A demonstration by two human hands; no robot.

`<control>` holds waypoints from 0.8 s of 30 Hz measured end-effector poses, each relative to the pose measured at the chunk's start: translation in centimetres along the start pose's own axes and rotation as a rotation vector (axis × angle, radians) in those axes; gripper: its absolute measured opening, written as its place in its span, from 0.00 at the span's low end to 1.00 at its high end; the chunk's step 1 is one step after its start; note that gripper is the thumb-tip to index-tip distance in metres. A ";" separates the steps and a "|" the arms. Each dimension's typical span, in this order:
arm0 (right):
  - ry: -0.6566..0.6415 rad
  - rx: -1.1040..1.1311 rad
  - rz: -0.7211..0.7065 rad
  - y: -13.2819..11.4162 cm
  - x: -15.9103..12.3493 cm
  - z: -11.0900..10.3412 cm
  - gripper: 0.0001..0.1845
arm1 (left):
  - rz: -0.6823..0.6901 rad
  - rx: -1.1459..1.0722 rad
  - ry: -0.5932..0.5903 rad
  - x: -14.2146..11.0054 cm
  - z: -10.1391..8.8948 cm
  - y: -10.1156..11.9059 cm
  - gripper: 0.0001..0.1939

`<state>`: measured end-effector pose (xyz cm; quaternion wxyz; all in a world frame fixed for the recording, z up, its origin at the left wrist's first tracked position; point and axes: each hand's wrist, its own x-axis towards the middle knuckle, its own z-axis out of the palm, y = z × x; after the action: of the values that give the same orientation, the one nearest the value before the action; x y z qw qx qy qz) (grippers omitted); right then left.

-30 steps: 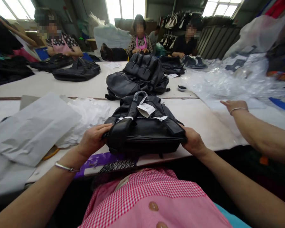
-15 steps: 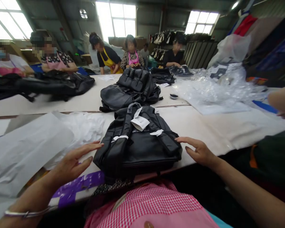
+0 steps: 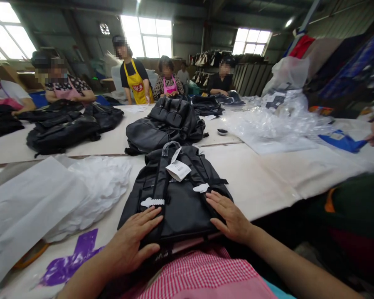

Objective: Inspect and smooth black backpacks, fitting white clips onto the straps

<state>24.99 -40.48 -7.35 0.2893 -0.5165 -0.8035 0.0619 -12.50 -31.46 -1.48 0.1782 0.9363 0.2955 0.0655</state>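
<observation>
A black backpack (image 3: pixel 187 214) lies in front of me at the table's near edge, its shoulder straps facing up. White wraps (image 3: pixel 152 202) go round both straps, and a white paper tag (image 3: pixel 178 170) hangs near the top handle. My left hand (image 3: pixel 134 236) lies on the lower left of the backpack, fingers stretched out over the strap. Opposite it, my right hand (image 3: pixel 229 216) rests on the lower right side with fingers extended. Both hands touch the bag without gripping it.
Behind the backpack sit more black bags (image 3: pixel 171 120). White paper sheets (image 3: pixel 96 187) are piled at left, near purple tape (image 3: pixel 71 259). Clear plastic bags (image 3: pixel 283 124) heap at right, where another person's hand touches a blue item (image 3: pixel 343 141). Several people work across the table.
Both my hands have moved inward from the bag's sides onto its straps. Across the table, the person in the yellow apron has straightened up. Black bags at left have shifted.
</observation>
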 end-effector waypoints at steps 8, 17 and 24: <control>0.100 -0.036 -0.008 -0.2 -0.7 1.0 0.35 | -0.298 -0.047 0.241 4.0 -3.7 -0.3 0.21; 0.134 -0.076 -0.035 0.0 -0.7 1.3 0.33 | -0.576 0.088 0.021 8.9 -0.9 0.4 0.45; 0.170 -0.091 -0.028 0.0 -0.7 1.6 0.32 | -0.612 -0.357 0.126 10.2 -3.1 -1.6 0.41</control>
<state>24.34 -40.79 -8.97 0.3333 -0.5212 -0.7853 -0.0229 -5.74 -23.51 1.00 0.3315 0.7527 0.5566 0.1174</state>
